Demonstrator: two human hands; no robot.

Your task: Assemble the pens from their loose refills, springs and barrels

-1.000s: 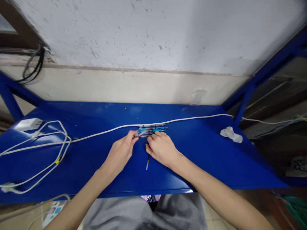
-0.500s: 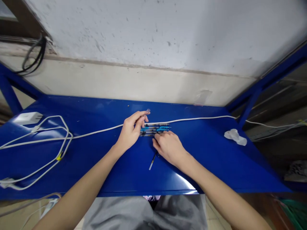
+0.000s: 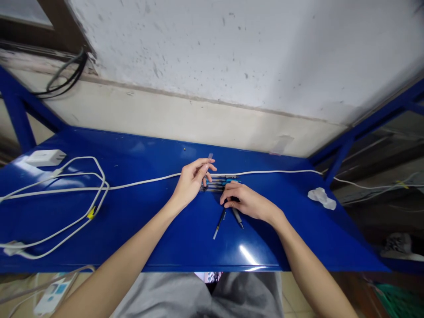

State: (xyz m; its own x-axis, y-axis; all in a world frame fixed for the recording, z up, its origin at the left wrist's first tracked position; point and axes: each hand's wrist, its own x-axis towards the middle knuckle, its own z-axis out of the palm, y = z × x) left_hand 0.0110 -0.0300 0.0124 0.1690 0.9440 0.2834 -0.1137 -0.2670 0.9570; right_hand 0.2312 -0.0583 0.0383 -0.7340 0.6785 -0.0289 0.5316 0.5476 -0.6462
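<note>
Several pens (image 3: 217,182) lie side by side across the blue table, between my two hands. My left hand (image 3: 195,176) is at their left end, with a small clear piece (image 3: 210,156) pinched between thumb and forefinger. At their right end my right hand (image 3: 241,199) has its fingers bent down at the lowest pens; whether it holds anything is hidden. Just below the right hand lie a thin dark refill with a pale end (image 3: 219,224) and a grey pen part with a pointed tip (image 3: 237,218).
A white cable (image 3: 142,181) crosses the table behind the pens and loops at the left, near a white adapter (image 3: 45,157). Crumpled white tissue (image 3: 322,198) lies at the right. The wall (image 3: 212,118) bounds the back, and blue frame bars (image 3: 341,154) stand at the sides.
My right hand has shifted slightly right from the lower pens, and the grey pen part now shows below it. The left hand keeps the clear piece. The camera view has tilted a little.
</note>
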